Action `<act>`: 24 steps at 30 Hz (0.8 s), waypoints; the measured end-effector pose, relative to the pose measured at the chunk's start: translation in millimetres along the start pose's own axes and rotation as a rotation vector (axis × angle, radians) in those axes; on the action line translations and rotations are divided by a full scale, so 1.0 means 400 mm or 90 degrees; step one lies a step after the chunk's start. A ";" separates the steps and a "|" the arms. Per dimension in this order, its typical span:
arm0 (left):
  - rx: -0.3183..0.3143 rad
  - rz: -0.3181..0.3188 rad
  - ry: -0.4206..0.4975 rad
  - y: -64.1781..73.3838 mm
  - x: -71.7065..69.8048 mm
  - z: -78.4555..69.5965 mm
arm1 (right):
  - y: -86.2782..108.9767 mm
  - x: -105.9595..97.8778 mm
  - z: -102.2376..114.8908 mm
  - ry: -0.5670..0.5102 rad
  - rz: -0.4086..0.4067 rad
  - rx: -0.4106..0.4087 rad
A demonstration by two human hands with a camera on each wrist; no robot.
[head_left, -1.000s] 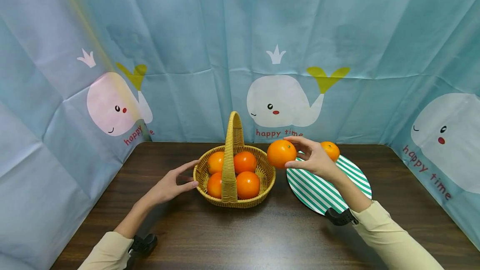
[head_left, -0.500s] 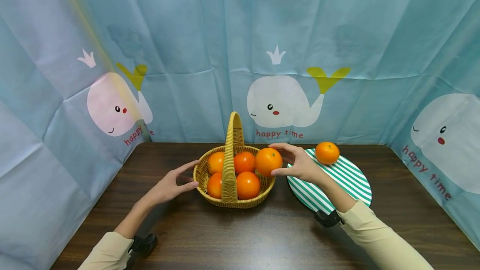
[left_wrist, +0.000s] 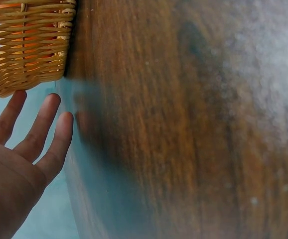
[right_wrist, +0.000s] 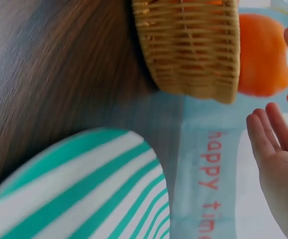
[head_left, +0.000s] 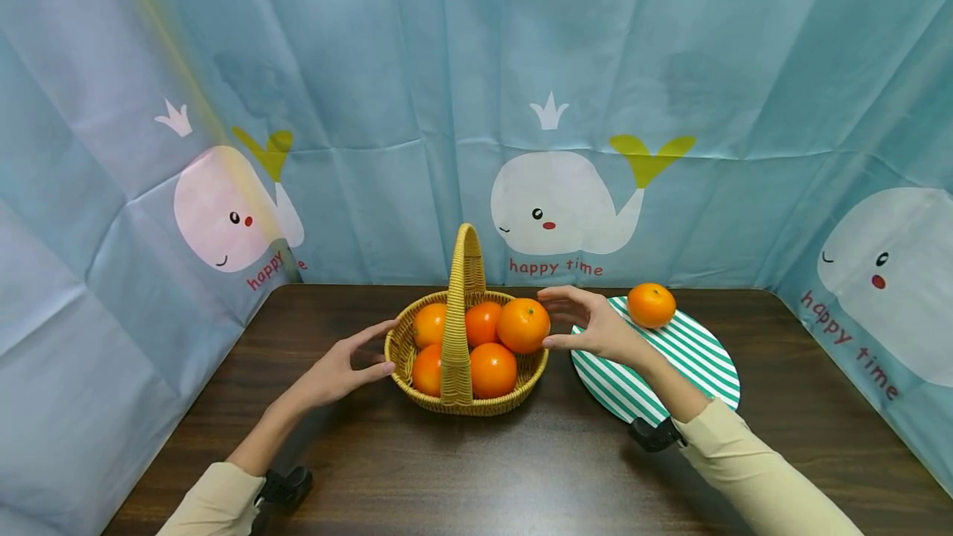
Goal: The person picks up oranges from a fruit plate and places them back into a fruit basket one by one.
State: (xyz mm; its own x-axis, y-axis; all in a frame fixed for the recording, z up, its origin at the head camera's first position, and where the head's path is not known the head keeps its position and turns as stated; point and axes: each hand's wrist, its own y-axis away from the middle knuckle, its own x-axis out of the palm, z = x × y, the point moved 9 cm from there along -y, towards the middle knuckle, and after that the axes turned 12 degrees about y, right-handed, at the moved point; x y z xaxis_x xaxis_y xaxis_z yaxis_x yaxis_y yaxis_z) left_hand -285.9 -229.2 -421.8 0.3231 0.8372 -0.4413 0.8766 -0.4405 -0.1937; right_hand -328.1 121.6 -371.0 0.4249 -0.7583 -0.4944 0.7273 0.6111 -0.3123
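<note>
A yellow wicker basket (head_left: 467, 409) with a tall handle stands at the table's centre, holding several oranges. One orange (head_left: 524, 325) sits high at the right side of the basket, bulging above the rim in the right wrist view. Just right of it is my right hand (head_left: 596, 327), its fingers spread and relaxed; the thumb is close to the fruit, and whether it touches cannot be told. My left hand (head_left: 338, 366) rests with extended fingers against the basket's left rim. Beneath the basket's side, its fingers (left_wrist: 37, 132) show straight in the left wrist view.
A round mat (head_left: 700, 354) with green and white stripes lies right of the basket, with another orange (head_left: 651, 305) near its back edge. Dark wooden table (head_left: 476, 478) extends in front. A blue curtain (head_left: 387, 106) printed with whales hangs behind and at both sides.
My right hand has carried an orange leftward from above the mat into the basket and loosened from it. The left hand has stayed at the rim.
</note>
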 end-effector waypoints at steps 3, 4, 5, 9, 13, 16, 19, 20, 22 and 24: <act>-0.002 -0.001 -0.003 0.000 0.000 -0.001 | 0.017 -0.034 -0.009 0.014 -0.023 -0.001; -0.002 -0.002 -0.005 0.000 0.000 -0.001 | 0.024 -0.047 -0.012 0.025 -0.032 0.002; -0.002 -0.002 -0.005 0.000 -0.001 -0.002 | 0.031 -0.059 -0.015 0.033 -0.040 0.004; 0.001 -0.004 -0.012 0.001 -0.003 -0.002 | 0.064 -0.103 -0.032 0.054 -0.067 0.028; 0.002 -0.005 -0.015 0.002 -0.003 -0.003 | 0.103 -0.139 -0.048 0.068 -0.079 0.054; 0.000 -0.003 -0.015 0.002 -0.002 -0.002 | 0.134 -0.167 -0.057 0.089 -0.095 0.062; -0.005 -0.003 -0.014 0.002 -0.002 0.003 | 0.170 -0.197 -0.065 0.104 -0.109 0.065; -0.006 -0.002 -0.013 0.002 -0.002 0.004 | 0.182 -0.207 -0.069 0.104 -0.113 0.068; -0.006 -0.003 -0.014 0.001 -0.002 0.005 | 0.208 -0.227 -0.077 0.105 -0.119 0.073; -0.003 -0.004 -0.014 0.000 -0.002 0.004 | 0.235 -0.248 -0.084 0.110 -0.126 0.079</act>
State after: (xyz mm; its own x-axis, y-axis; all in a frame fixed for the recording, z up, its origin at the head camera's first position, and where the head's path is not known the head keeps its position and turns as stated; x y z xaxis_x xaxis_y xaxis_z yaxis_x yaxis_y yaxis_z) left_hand -286.7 -230.2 -422.8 0.3095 0.8324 -0.4598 0.8806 -0.4334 -0.1918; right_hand -320.1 261.8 -378.7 0.1769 -0.8037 -0.5681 0.8522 0.4139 -0.3201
